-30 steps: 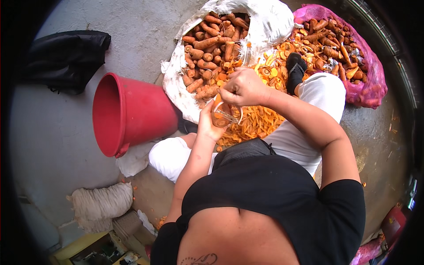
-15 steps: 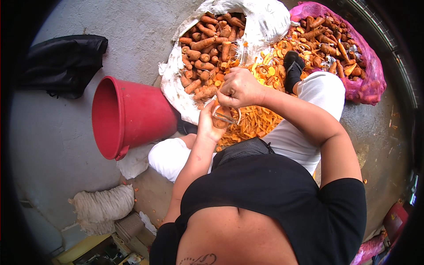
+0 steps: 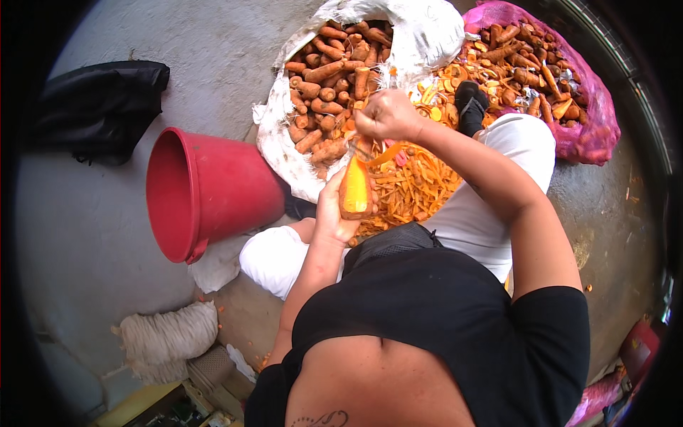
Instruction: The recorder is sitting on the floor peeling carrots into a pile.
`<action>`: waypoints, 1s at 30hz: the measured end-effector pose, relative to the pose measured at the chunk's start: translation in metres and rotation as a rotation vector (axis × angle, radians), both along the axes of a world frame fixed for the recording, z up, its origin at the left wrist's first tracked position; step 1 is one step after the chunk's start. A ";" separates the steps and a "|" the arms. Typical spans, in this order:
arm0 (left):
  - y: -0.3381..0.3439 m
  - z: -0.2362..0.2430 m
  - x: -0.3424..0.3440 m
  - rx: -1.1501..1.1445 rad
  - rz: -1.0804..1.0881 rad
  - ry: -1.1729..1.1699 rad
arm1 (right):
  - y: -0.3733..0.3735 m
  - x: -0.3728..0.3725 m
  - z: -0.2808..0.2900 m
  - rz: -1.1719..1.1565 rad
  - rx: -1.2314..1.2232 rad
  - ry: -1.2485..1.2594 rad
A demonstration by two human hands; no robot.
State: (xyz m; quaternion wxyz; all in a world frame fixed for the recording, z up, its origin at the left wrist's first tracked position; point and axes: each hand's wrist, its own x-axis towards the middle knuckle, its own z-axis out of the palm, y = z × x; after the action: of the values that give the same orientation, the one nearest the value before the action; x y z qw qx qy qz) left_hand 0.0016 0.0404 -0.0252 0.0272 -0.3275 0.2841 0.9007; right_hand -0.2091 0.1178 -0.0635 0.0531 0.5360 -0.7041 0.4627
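Observation:
Wrapped round a carrot (image 3: 355, 192) with a pale peeled stripe is my left hand (image 3: 334, 215), low over a pile of orange peelings (image 3: 423, 185) between my legs. My closed right hand (image 3: 386, 116) is raised just beyond the carrot's far end, gripping a peeler (image 3: 360, 150). An orange ribbon of peel (image 3: 385, 155) curls off at the blade. Behind my hands stands an open white sack (image 3: 437, 30) full of unpeeled carrots (image 3: 324, 72).
A red bucket (image 3: 220, 192) stands at left, below a black cloth (image 3: 99, 107). A pink mesh sack (image 3: 597, 132) of carrots lies back right, near my dark sandal (image 3: 471, 103). A bundled pale sack (image 3: 167, 331) lies lower left.
My right hand has moved up and away from me with the peeler, uncovering a long peeled stripe on the carrot. A ribbon of peel has appeared.

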 end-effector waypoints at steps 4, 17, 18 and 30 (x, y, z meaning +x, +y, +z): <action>0.000 0.014 0.011 0.003 -0.035 0.042 | 0.009 -0.047 -0.004 -0.238 0.495 -0.093; 0.004 0.003 -0.006 0.079 0.184 -0.079 | 0.017 0.036 0.034 0.134 -0.038 0.032; -0.001 -0.006 -0.003 0.078 0.187 -0.080 | 0.017 0.038 0.034 0.136 -0.039 0.031; -0.007 -0.034 -0.006 0.227 0.221 -0.099 | 0.022 0.044 0.038 0.210 -0.089 0.163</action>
State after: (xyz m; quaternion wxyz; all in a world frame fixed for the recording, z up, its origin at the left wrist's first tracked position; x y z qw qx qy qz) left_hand -0.0042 0.0332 -0.0593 -0.0215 -0.3955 0.1413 0.9073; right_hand -0.1648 0.1399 -0.0251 0.0852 0.6397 -0.6163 0.4514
